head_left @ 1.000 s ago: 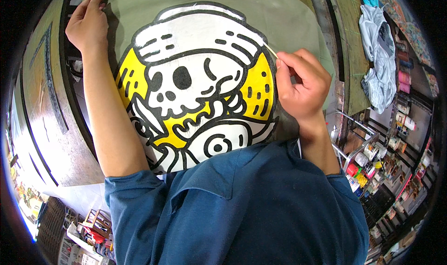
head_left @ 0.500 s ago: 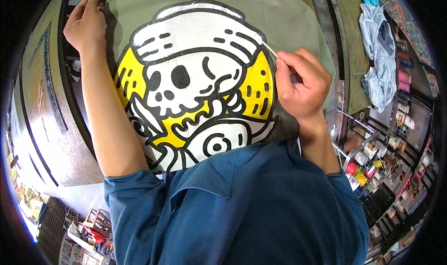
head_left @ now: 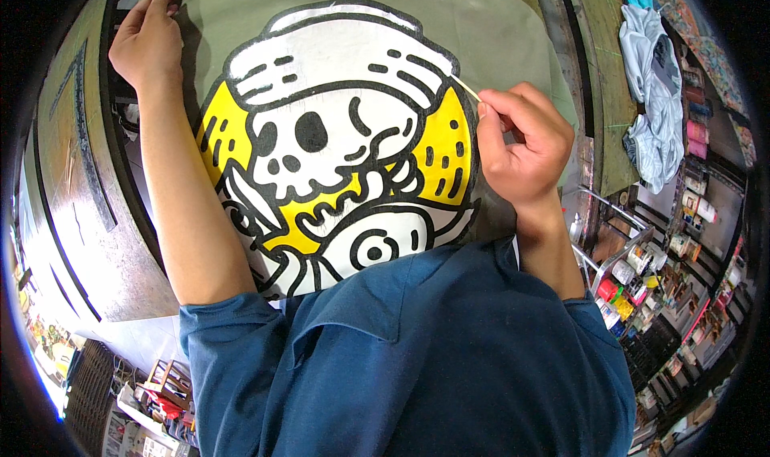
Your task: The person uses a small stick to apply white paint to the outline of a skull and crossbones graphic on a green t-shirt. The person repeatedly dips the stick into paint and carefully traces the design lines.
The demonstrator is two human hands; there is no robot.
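Note:
An olive-green cloth (head_left: 493,36) lies spread under a large painted picture of a skull in a white cap (head_left: 345,48), with heavy black outlines and yellow patches. My right hand (head_left: 525,140) is closed in a pinch on a thin pale stick (head_left: 468,88). The stick's far tip meets the black outline at the right edge of the cap. At the upper left, my left hand (head_left: 148,44) is raised beside the cloth's edge, fingertips pinched together. A tiny white bit shows above those fingers, too small to name.
Light-blue crumpled cloth (head_left: 654,96) lies on the green board at the right. Beyond it are shelves with jars and bottles (head_left: 642,256). A curved pale board (head_left: 96,168) stands along my left, and a wooden chair (head_left: 167,383) is at the lower left.
My right hand and the stick have shifted very slightly to the right and down along the cap's edge. My left hand stays nearly still.

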